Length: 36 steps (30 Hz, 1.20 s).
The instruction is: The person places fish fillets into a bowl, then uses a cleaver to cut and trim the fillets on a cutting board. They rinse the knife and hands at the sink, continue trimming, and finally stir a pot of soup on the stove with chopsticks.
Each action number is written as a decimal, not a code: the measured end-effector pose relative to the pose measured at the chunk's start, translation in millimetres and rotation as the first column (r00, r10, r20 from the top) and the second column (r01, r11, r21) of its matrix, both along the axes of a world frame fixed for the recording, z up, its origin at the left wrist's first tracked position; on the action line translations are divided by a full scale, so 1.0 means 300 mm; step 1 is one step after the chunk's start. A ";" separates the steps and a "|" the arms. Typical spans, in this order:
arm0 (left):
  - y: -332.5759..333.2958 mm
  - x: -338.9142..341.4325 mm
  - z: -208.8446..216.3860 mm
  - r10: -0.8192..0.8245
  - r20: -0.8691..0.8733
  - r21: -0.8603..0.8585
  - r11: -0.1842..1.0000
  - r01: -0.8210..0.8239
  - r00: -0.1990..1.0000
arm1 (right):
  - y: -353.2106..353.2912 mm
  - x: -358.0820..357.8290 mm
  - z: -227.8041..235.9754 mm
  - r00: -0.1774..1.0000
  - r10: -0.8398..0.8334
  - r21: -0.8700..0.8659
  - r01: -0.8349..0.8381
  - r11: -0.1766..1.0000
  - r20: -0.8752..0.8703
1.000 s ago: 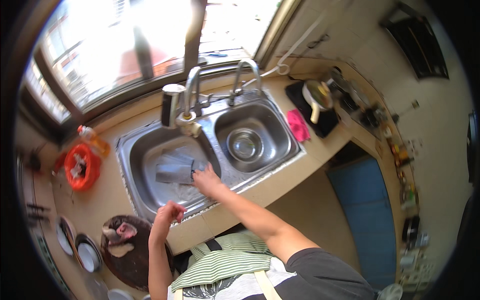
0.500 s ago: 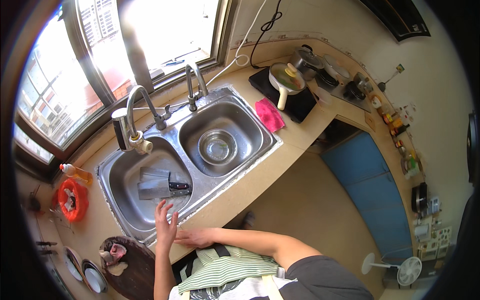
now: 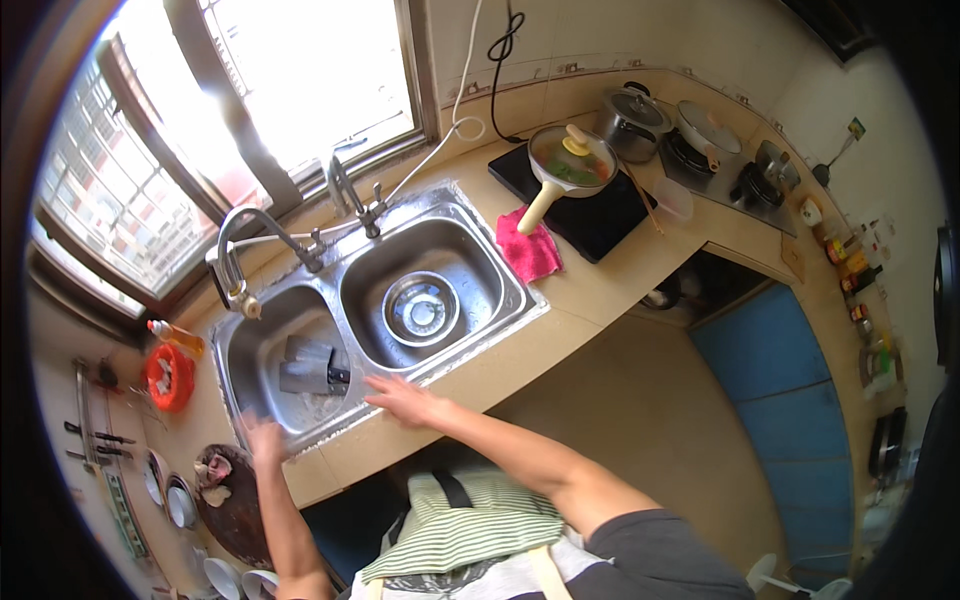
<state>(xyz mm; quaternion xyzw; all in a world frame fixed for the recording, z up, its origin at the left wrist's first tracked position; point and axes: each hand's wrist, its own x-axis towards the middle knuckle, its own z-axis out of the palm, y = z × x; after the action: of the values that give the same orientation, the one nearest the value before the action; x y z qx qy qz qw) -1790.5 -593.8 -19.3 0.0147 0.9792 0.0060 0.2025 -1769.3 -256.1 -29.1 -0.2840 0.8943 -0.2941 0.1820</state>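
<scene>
My right hand (image 3: 403, 401) is over the front rim of the double sink (image 3: 440, 372), fingers stretched out, holding nothing. Close to it, two cleavers (image 3: 308, 370) with dark handles lie side by side in the left basin. My left hand (image 3: 263, 440), smeared by motion, is at the left basin's near-left corner; its fingers cannot be made out. Left of that hand sits a round dark cutting board (image 3: 240, 515) with scraps of raw meat (image 3: 213, 470) on it. A metal bowl (image 3: 421, 309) stands in the right basin.
Two curved taps rise behind the basins, one tap (image 3: 262, 225) on the left. Right of the sink lie a pink cloth (image 3: 530, 246) and a black cooktop (image 3: 610, 220) bearing a lidded pan (image 3: 572, 160). An orange bag-lined container (image 3: 168, 377) and a bottle (image 3: 175, 336) stand left.
My hands have moved apart: the left went left and down toward the cutting board, the right rose to the sink's front rim. The view has shifted too.
</scene>
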 end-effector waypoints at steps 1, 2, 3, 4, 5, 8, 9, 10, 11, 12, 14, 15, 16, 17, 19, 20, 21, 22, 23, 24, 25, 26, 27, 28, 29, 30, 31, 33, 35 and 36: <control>0.007 0.033 -0.013 -0.365 -0.082 -0.236 0.911 0.337 0.928 | 0.052 0.038 -0.050 0.986 -0.081 -0.191 0.053 0.980 -0.143; 0.083 0.037 -0.071 0.206 -0.223 0.407 0.908 -0.101 0.953 | 0.101 0.104 -0.096 0.974 -0.129 -0.250 0.080 0.965 -0.188; 0.141 0.048 -0.101 0.437 -0.123 0.858 0.498 -0.126 0.891 | 0.159 0.165 -0.137 0.953 -0.247 -0.373 0.168 0.913 -0.175; 0.204 0.068 -0.113 0.486 -0.111 0.857 0.489 -0.165 0.867 | 0.228 0.217 -0.162 0.931 -0.346 -0.418 0.270 0.868 -0.117; 0.277 0.079 -0.117 0.541 -0.097 0.855 0.475 -0.208 0.836 | 0.301 0.259 -0.178 0.889 -0.446 -0.490 0.344 0.801 -0.105; 0.556 0.094 -0.128 0.454 -0.181 0.850 0.518 -0.093 0.872 | 0.497 0.350 -0.193 0.620 -0.601 -0.388 0.785 0.484 0.505; 0.655 0.083 -0.128 0.455 0.019 0.909 0.363 -0.205 0.890 | 0.544 0.367 -0.193 0.594 -0.705 -0.402 0.797 0.450 0.388; 0.763 0.064 -0.136 0.422 0.031 0.876 0.426 -0.228 0.906 | 0.587 0.379 -0.194 0.556 -0.790 -0.424 0.801 0.423 0.260; 0.854 0.042 -0.134 0.381 0.005 0.858 0.474 -0.200 0.925 | 0.626 0.386 -0.195 0.485 -0.858 -0.377 0.836 0.399 0.167; 0.950 0.007 -0.133 0.304 -0.105 0.818 0.568 -0.092 0.947 | 0.662 0.388 -0.199 0.443 -0.885 -0.440 0.830 0.344 0.142; 1.136 -0.056 -0.131 0.136 -0.354 0.759 0.620 0.199 0.925 | 0.749 0.401 -0.214 0.441 -0.878 -0.298 0.877 0.376 0.189; 1.202 -0.095 -0.119 0.091 -0.198 0.736 0.671 0.087 0.976 | 0.798 0.405 -0.225 0.438 -0.875 -0.214 0.893 0.396 0.206; 1.271 -0.131 -0.111 0.082 -0.132 0.740 0.671 0.043 0.988 | 0.838 0.407 -0.239 0.405 -0.894 -0.222 0.905 0.363 0.190; 1.338 -0.170 -0.106 0.071 -0.077 0.742 0.670 0.009 0.995 | 0.882 0.411 -0.255 0.335 -0.887 -0.220 0.936 0.274 0.319; 1.464 -0.249 -0.112 0.084 -0.019 0.752 0.658 -0.041 0.996 | 0.984 0.437 -0.286 0.207 -0.832 -0.198 0.973 0.120 0.515; 1.530 -0.276 -0.122 0.082 -0.131 0.801 0.596 0.057 0.988 | 1.042 0.451 -0.297 0.197 -0.816 -0.211 0.973 0.094 0.544; 1.571 -0.313 -0.131 -0.001 -0.272 0.695 0.691 0.197 0.962 | 1.096 0.465 -0.307 0.138 -0.813 -0.166 0.985 0.052 0.566; 1.613 -0.347 -0.145 -0.004 -0.335 0.741 0.617 0.266 0.942 | 1.148 0.494 -0.305 0.162 -0.837 -0.190 0.979 0.070 0.523; 1.652 -0.380 -0.163 -0.009 -0.408 0.754 0.560 0.343 0.913 | 1.201 0.519 -0.299 0.115 -0.866 -0.127 0.990 0.060 0.486; 1.681 -0.406 -0.183 -0.001 -0.408 0.736 0.592 0.330 0.913 | 1.249 0.541 -0.286 0.135 -0.902 -0.088 0.990 0.108 0.410; 1.705 -0.434 -0.204 0.010 -0.424 0.753 0.559 0.346 0.906 | 1.291 0.558 -0.269 0.132 -0.934 -0.008 0.991 0.137 0.332; 1.726 -0.461 -0.228 -0.014 -0.466 0.722 0.572 0.389 0.885 | 1.328 0.561 -0.253 0.098 -0.959 0.137 0.981 0.138 0.264; 1.745 -0.484 -0.253 -0.028 -0.517 0.689 0.580 0.435 0.855 | 1.360 0.561 -0.235 0.131 -0.969 0.139 0.977 0.163 0.210; 1.763 -0.513 -0.277 -0.067 -0.365 0.717 0.617 0.326 0.929 | 1.382 0.566 -0.215 0.131 -0.977 0.207 0.964 0.165 0.169; 1.780 -0.536 -0.301 -0.115 -0.469 0.649 0.628 0.430 0.876 | 1.399 0.565 -0.197 0.134 -0.982 0.278 0.946 0.167 0.134; 1.795 -0.560 -0.323 -0.069 -0.511 0.686 0.568 0.455 0.857 | 1.410 0.557 -0.185 0.114 -0.984 0.253 0.956 0.145 0.135; 1.805 -0.588 -0.339 -0.040 -0.498 0.719 0.540 0.439 0.866 | 1.418 0.549 -0.176 0.121 -0.985 0.217 0.965 0.145 0.121; 1.811 -0.659 -0.356 -0.016 -0.483 0.751 0.505 0.424 0.875 | 1.429 0.528 -0.170 0.104 -0.982 0.214 0.967 0.136 0.158; 1.803 -0.730 -0.359 -0.052 -0.600 0.612 0.613 0.500 0.798 | 1.450 0.502 -0.176 0.158 -0.967 0.181 0.964 0.196 0.201; 1.808 -0.772 -0.359 0.015 -0.614 0.637 0.600 0.484 0.789 | 1.465 0.487 -0.180 0.171 -0.960 0.199 0.956 0.216 0.224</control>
<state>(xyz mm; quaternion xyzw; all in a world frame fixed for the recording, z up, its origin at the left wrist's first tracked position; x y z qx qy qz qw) -2022.0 -51.4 -127.0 0.2360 0.8822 0.3888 -0.1220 -1623.1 183.3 -83.2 0.3882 0.8362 -0.3763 0.0924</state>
